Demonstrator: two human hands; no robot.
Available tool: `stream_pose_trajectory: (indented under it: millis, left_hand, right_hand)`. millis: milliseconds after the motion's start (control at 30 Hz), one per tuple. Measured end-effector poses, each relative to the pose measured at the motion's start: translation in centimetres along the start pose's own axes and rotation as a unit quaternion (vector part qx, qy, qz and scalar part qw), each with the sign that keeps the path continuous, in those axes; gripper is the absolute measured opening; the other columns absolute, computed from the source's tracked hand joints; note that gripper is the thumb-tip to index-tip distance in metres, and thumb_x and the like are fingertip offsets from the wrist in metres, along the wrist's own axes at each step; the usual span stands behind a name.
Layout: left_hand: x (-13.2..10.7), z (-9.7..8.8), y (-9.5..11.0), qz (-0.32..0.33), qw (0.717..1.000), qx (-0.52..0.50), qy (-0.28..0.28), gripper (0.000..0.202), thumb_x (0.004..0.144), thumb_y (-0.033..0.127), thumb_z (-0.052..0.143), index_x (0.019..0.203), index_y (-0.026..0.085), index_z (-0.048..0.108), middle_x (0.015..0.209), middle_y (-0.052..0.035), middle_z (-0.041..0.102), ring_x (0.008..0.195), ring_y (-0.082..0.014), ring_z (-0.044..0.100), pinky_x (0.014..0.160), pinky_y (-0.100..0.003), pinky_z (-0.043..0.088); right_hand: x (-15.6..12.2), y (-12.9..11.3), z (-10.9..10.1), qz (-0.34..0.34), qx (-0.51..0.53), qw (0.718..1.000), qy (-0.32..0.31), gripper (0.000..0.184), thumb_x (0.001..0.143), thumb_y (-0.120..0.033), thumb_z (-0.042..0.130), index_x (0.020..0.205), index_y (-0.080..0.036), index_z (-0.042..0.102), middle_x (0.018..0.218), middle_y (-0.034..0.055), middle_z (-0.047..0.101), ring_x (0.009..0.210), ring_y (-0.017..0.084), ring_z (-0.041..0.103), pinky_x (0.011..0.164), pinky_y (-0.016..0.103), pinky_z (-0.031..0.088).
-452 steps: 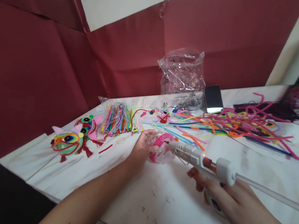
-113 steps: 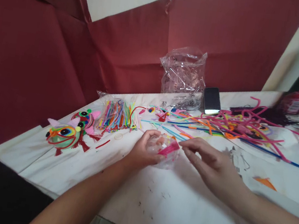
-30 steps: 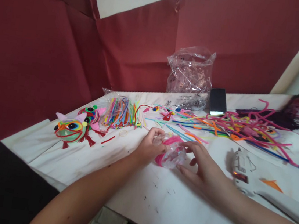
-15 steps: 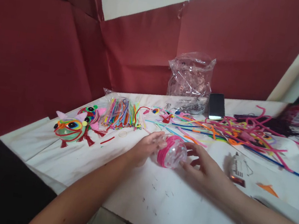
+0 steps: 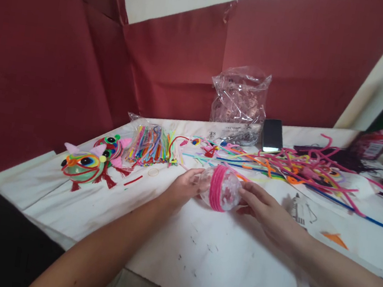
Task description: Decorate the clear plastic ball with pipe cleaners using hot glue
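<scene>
A clear plastic ball point(image 5: 231, 193) with a band of bright pink pipe cleaner point(image 5: 219, 188) round its middle is between my hands, just over the white table. My left hand point(image 5: 187, 184) is closed on its left side, the fingertips partly hidden behind the clear wall. On the right side, my right hand point(image 5: 261, 206) grips it with bent fingers, thumb and fingertips against the plastic. The pink band stands nearly upright and is made of several side-by-side rows.
Two decorated animal-head balls point(image 5: 84, 166) with red tassels sit at the left. Behind lie a bag of colourful pipe cleaners point(image 5: 152, 145), a clear plastic bag point(image 5: 240, 103) and a black box point(image 5: 273, 135). Loose pipe cleaners point(image 5: 309, 165), a glue gun point(image 5: 298, 208) and an orange piece point(image 5: 336, 240) are at the right.
The ball has turned so its pink band faces me more squarely. My right hand's fingers have closed in against the ball. The view has shifted slightly.
</scene>
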State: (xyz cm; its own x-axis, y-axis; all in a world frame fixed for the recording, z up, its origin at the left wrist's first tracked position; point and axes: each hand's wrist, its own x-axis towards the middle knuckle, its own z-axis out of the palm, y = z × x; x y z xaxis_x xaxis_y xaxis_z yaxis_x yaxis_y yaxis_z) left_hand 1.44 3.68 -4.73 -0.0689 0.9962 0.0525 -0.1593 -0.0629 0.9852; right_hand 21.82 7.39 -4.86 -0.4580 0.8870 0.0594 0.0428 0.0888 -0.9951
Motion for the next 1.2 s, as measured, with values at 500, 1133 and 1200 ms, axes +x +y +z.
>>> stream_pose_trajectory:
  millis: [500, 1133, 1200]
  left_hand:
    - [-1.6, 0.4, 0.8, 0.083, 0.936, 0.339, 0.049, 0.096, 0.052, 0.044, 0.081, 0.134, 0.015, 0.039, 0.130, -0.0160, 0.052, 0.111, -0.0298, 0.053, 0.093, -0.041, 0.045]
    - [-1.7, 0.4, 1.2, 0.165, 0.891, 0.419, 0.067, 0.066, 0.058, 0.026, 0.069, 0.121, 0.012, 0.053, 0.125, -0.0153, 0.053, 0.109, -0.0285, 0.056, 0.082, -0.036, 0.055]
    - [-1.7, 0.4, 1.4, 0.175, 0.882, 0.433, 0.059, 0.067, 0.058, 0.025, 0.068, 0.121, 0.010, 0.053, 0.125, -0.0167, 0.053, 0.108, -0.0284, 0.057, 0.079, -0.035, 0.056]
  right_hand:
    - [0.0, 0.2, 0.8, 0.106, 0.125, 0.987, 0.002, 0.030, 0.066, -0.044, 0.072, 0.078, -0.019, 0.061, 0.073, 0.0033, 0.065, 0.065, 0.015, 0.061, 0.057, 0.026, 0.045]
    - [0.0, 1.6, 0.8, 0.022, 0.019, 0.999, -0.022, 0.032, 0.072, -0.044, 0.065, 0.093, -0.020, 0.060, 0.082, 0.0032, 0.065, 0.077, 0.018, 0.061, 0.069, 0.032, 0.049]
    - [0.2, 1.9, 0.8, 0.017, 0.017, 0.999, -0.022, 0.034, 0.073, -0.046, 0.065, 0.094, -0.020, 0.060, 0.084, 0.0036, 0.066, 0.078, 0.019, 0.061, 0.070, 0.033, 0.050]
